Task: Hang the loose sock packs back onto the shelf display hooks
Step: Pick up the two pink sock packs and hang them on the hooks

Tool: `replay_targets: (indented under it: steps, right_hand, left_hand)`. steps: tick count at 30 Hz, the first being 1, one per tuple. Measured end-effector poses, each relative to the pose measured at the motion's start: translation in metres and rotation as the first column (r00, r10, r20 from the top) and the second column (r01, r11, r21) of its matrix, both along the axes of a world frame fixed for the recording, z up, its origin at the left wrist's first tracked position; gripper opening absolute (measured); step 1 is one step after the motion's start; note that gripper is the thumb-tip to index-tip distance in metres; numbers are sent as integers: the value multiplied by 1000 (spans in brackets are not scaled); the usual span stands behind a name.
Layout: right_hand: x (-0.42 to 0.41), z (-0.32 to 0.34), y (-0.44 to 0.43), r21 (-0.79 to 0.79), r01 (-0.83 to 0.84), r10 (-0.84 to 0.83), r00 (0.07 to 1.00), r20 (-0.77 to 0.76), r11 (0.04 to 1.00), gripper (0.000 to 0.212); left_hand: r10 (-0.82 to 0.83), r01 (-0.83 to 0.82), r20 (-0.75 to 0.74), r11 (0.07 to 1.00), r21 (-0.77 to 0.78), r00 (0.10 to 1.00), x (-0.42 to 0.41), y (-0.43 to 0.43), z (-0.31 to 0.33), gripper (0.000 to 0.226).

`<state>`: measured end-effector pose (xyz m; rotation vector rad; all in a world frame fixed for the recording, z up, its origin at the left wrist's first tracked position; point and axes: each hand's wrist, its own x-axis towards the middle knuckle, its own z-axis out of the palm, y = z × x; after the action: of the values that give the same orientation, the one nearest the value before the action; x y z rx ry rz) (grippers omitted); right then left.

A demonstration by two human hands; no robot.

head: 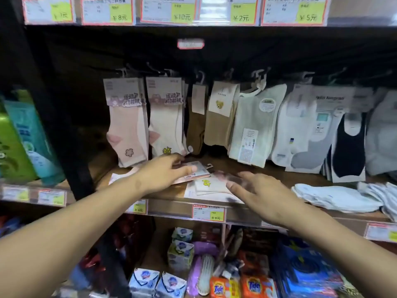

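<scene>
Loose sock packs lie flat on the wooden shelf [279, 179]: a pink pack [198, 172] and a white pack with a yellow bow [209, 186]. My left hand [165, 173] rests on the pink pack, thumb over its top, fingers partly under the hanging socks. My right hand [255, 190] hovers over the white pack's right edge, fingers spread and blurred. Above, black display hooks [154, 70] carry hanging packs: pink socks [126, 125], cream socks [166, 121], brown bear socks [221, 117] and pale green socks [255, 125].
More white, grey and black sock packs [318, 130] hang to the right. Loose white socks [335, 196] pile on the shelf's right end. Price tags [208, 212] line the shelf edges. Soap and detergent [255, 286] fill the shelf below; green and teal packages [19, 143] stand left.
</scene>
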<state>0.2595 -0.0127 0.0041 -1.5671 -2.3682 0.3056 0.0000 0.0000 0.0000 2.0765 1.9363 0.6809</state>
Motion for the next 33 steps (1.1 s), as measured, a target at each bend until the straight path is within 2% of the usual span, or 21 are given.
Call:
replay_targets:
  steps: [2,4,6,11,13,15,18,22,24,26,28,30,33]
  right_hand:
    - [3,-3,3,33,65,-68,993,93,997,58]
    - [10,-6,3,80,123,-133,983,129,989,53]
    - [18,-9,4,119,179,-193,974,122,977,50]
    - [30,-6,0,118,301,-321,921,221,946,69]
    - [29,-4,2,129,312,-336,906,259,941,72]
    - [27,-2,6,96,345,-358,888,288,934,77]
    - [25,0,9,27,393,-382,873,303,919,82]
    - [25,3,13,-17,456,-442,869,221,890,90]
    - [26,5,14,-31,481,-468,865,178,876,94]
    - [28,8,14,-31,490,-483,867,123,871,89]
    - [29,10,14,-26,488,-486,872,63,872,74]
    - [32,13,16,-67,469,-471,882,-22,881,56]
    - [41,21,15,-219,398,-443,867,-227,891,46]
  left_hand:
    - [24,-27,-81,999,-34,996,3,3,-2,73]
    - [40,-49,-160,997,-52,986,5,4,-4,74]
    - [55,-70,-177,994,-80,983,6,8,-8,78]
    - [62,-76,-118,991,-114,991,5,14,-11,98]
    - [50,-57,-64,991,-123,997,4,15,-10,98]
    - [32,-29,16,988,-149,999,4,16,-6,105]
    - [5,3,46,984,-177,999,7,14,1,111]
    - [-24,40,87,981,-188,996,12,6,6,96]
    - [-34,52,90,978,-204,995,12,4,9,99]
    - [-41,62,92,971,-231,995,10,3,12,110]
    - [-30,55,96,961,-270,995,9,2,15,117]
    - [-20,49,96,950,-307,995,9,0,18,103]
    - [-9,72,196,945,-320,981,13,-4,20,52]
